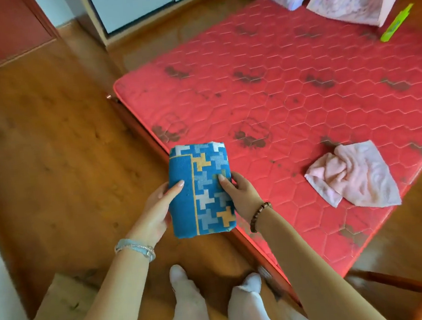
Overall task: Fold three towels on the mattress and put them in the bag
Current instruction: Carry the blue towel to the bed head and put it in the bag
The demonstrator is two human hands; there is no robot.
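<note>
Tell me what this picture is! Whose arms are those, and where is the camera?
There is no machine here, just a person. The camera sits on their head and looks down at what they do. The left hand and the right hand hold a folded blue patterned towel between them, thumbs on top. Beside it is a red mattress above a wooden floor. A pink towel lies crumpled on the mattress, not folded yet. A green object rests near the far corner. It is too blurred to name.
</note>
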